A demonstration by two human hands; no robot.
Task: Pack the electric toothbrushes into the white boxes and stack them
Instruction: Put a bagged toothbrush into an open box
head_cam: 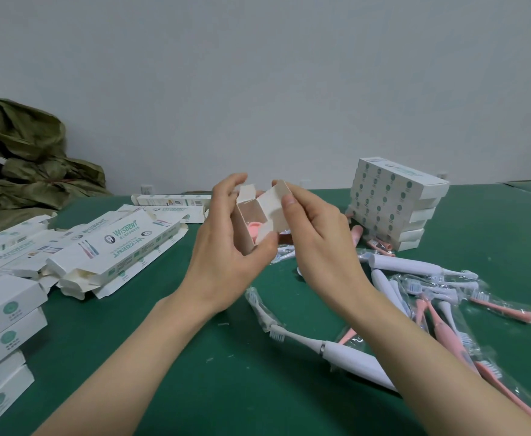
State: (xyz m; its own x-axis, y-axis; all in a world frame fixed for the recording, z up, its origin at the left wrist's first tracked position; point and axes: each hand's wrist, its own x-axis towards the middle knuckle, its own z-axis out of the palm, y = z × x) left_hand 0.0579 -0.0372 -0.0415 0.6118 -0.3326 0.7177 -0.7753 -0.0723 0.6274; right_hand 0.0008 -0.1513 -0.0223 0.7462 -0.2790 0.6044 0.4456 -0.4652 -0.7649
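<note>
White box (257, 215) is being held above the green desk (242, 388), long axis pointing away, open end toward the camera, one pink toothbrush (254, 229) inside. Left hand (223, 262) is gripping it; right hand (320, 243) is pinching its flap (276, 199).

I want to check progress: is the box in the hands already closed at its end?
No: the box has its end flaps open, and a pink part shows inside.

Open boxes (113, 243) left, box stack (393, 202) far right, toothbrushes (415, 294) before stack.
</note>
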